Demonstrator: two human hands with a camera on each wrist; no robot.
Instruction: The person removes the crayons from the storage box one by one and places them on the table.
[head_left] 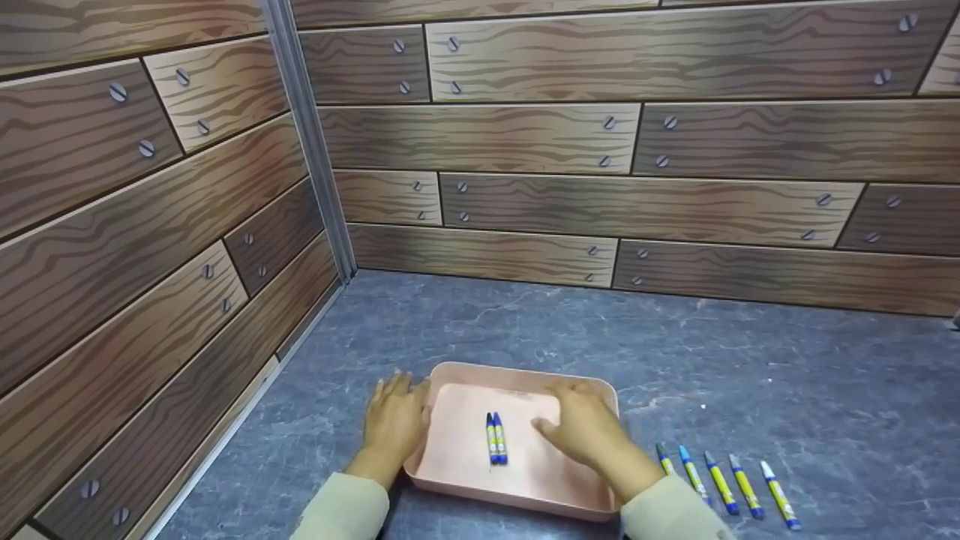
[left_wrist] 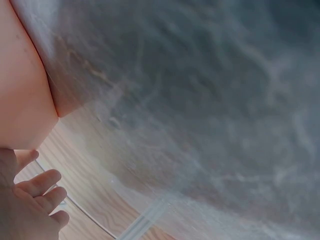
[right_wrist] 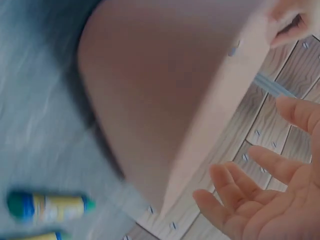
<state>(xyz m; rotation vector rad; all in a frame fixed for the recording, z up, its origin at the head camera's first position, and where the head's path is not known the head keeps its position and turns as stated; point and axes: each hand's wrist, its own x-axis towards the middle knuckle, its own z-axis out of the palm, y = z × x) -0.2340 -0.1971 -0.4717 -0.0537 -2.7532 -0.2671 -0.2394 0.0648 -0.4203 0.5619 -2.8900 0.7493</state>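
A shallow pink tray (head_left: 457, 491) stands on the table with two blue-and-yellow crayons (head_left: 496, 439), one dark-tipped and one blue-tipped, side by side inside it. Beside its left wall is my left hand (head_left: 396, 416), fingers pointing forward and thumb side right at the rim. In the left wrist view, the fingers of this hand (left_wrist: 40, 195) show spread apart below the tray wall (left_wrist: 25, 75). My right hand (head_left: 589, 424) is over the tray's right side, thumb pointing inward. Its fingers are spread and hold nothing in the right wrist view, where the palm (right_wrist: 285, 215) shows.
Several crayons (head_left: 720, 480) lie in a loose row on the marbled table (head_left: 540, 322), right of the tray. A green one (right_wrist: 55, 206) shows near the tray in the right wrist view. Wood-patterned panels (head_left: 525, 139) rise behind and at the left, meeting at a metal post (head_left: 311, 142).
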